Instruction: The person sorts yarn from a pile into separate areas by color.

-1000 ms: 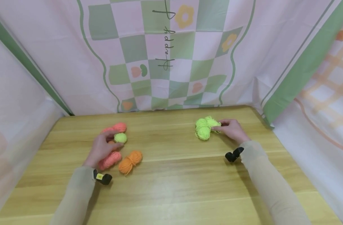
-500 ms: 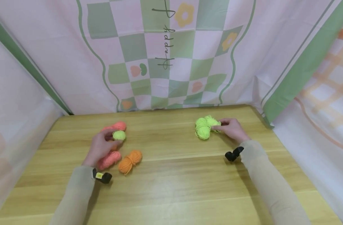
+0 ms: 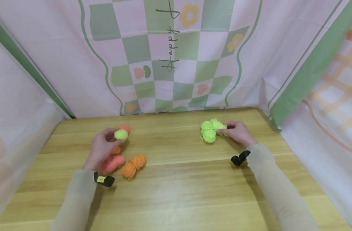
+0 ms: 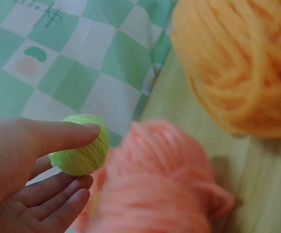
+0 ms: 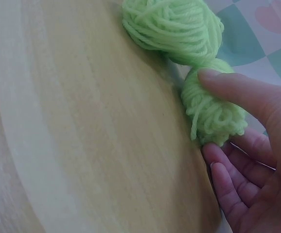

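Observation:
My left hand [image 3: 102, 146] pinches a small yellow-green ball of yarn [image 4: 84, 150] between thumb and fingers, held over the left group of yarn. Behind it a coral skein [image 3: 124, 129] shows in part, the rest covered by the hand. Below the palm lie a partly hidden orange skein [image 3: 115, 150] and another coral skein [image 3: 113, 164]. At the table's right, my right hand [image 3: 238, 133] grips one end of a lime green skein of yarn [image 5: 213, 107] with thumb and fingers. A second lime green skein [image 3: 208, 131] lies against it on its left.
An orange skein [image 3: 133, 166], tied at its middle, lies right of the left group. The wooden table [image 3: 176, 189] ends at a checkered cloth [image 3: 176, 77] at the back, with cloth walls on both sides. Each wrist wears a black camera [image 3: 106, 180].
My left hand has lifted the small yellow-green ball and moved it slightly up and left, uncovering more of the orange skein beneath. The right hand has stayed in place on its lime green skein.

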`<state>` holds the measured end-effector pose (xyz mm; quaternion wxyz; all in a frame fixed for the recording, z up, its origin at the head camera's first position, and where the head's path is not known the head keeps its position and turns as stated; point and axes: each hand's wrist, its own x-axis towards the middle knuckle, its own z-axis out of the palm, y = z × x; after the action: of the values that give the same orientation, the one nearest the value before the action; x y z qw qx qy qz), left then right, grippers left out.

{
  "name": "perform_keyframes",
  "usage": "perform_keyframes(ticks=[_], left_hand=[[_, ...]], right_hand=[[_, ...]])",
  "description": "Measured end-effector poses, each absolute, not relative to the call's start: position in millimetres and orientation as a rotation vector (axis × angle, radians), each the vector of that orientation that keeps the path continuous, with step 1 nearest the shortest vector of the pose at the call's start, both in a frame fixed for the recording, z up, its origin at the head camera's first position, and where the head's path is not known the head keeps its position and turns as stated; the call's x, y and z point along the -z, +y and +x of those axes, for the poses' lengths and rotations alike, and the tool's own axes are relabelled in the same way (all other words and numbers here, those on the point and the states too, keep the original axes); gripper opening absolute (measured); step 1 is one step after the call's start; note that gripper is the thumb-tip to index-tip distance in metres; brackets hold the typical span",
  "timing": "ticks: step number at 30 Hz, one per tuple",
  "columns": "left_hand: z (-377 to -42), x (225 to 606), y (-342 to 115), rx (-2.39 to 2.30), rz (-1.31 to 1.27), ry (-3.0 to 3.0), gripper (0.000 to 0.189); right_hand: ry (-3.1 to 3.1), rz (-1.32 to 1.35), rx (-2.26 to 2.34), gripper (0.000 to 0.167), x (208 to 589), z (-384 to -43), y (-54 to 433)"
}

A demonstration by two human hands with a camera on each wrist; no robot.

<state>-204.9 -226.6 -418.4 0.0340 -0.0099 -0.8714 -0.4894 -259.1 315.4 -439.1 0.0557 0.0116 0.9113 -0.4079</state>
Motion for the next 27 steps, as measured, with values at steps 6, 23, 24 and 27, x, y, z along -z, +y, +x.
perform_keyframes(ticks=[6, 23, 24, 27], left_hand=[[-205, 411, -221, 1.474, -0.064, -2.677, 0.054], [-210, 391, -189, 1.491, -0.204, -2.56, 0.052], [-210, 390, -187, 1.494, -0.207, -2.558, 0.052], [-211, 389, -180, 1.502, -0.207, -2.56, 0.053]], right_hand=[[2.767, 0.034, 1.239, 0.076, 439, -259, 315], [2.775, 0.037, 1.238, 0.078, 438, -258, 314], [2.773, 0.038, 1.24, 0.078, 438, -258, 314], [2.769, 0.042, 1.246, 0.077, 437, -257, 314]])
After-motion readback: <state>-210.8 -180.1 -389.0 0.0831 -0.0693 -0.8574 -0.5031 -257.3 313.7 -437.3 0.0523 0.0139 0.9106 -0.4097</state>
